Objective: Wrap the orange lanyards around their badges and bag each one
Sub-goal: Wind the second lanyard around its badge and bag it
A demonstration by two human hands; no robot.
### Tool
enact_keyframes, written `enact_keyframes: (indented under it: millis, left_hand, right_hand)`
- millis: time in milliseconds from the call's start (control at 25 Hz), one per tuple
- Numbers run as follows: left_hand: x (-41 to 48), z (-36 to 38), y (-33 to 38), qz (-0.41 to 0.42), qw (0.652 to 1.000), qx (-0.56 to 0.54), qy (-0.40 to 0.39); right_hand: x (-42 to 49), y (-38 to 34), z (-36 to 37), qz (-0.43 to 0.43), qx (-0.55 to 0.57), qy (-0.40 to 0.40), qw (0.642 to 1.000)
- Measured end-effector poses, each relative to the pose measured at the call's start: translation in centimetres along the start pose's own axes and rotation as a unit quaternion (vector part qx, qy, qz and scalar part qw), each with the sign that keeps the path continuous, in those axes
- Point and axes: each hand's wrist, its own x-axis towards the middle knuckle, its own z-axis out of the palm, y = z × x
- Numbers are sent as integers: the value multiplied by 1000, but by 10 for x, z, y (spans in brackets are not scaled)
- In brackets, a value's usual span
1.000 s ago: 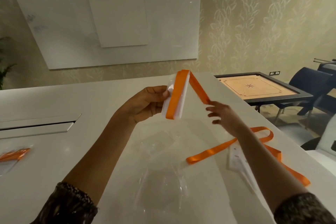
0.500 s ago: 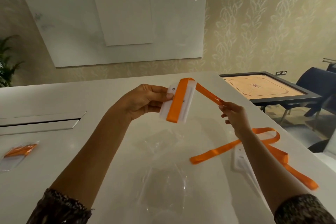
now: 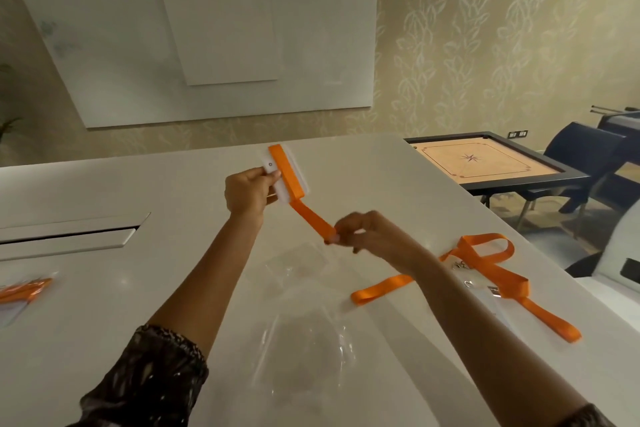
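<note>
Above table (image 3: pixel 104 288): left hand (image 3: pixel 247 192) raised gripping badge (image 3: pixel 277 172); right hand (image 3: pixel 360 232) apparently pinching lanyard (image 3: pixel 311 220).

A broad, glossy white desk (image 3: pixel 363 166) fills the lower frame, with a long recessed slot cover (image 3: pixel 65 236) at the left middle. Crinkled clear plastic bags (image 3: pixel 304 333) lie at lower centre (their edges are hard to trace against the white top). At right of centre a loose orange ribbon lanyard (image 3: pixel 485 274) sprawls in loops, its metal clip (image 3: pixel 493 289) beside it. At the left edge rests a bagged orange lanyard (image 3: pixel 20 291).
</note>
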Motion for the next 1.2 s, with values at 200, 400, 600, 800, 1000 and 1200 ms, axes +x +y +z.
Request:
enact_keyframes:
  millis: [200, 400, 600, 800, 1000, 1200]
  left_hand:
    - [-33, 6, -10, 150, 959, 216, -108]
    - [-55, 8, 0, 107, 935, 232, -246]
    - [-62, 1, 0, -10, 940, 140, -310]
    - [-60, 1, -2, -34, 944, 110, -309]
    - [-59, -2, -13, -50, 940, 122, -316]
    - [-53, 3, -15, 8, 948, 125, -294]
  right_hand:
    - [22, -25, -14, -17, 259, 122, 958]
    - [29, -13, -5, -9, 259, 184, 948]
    - [34, -9, 4, -39, 116, 271, 955]
    - [37, -3, 9, -32, 34, 313, 949]
    - [32, -1, 5, -38, 16, 301, 953]
    - [39, 1, 0, -89, -153, 267, 947]
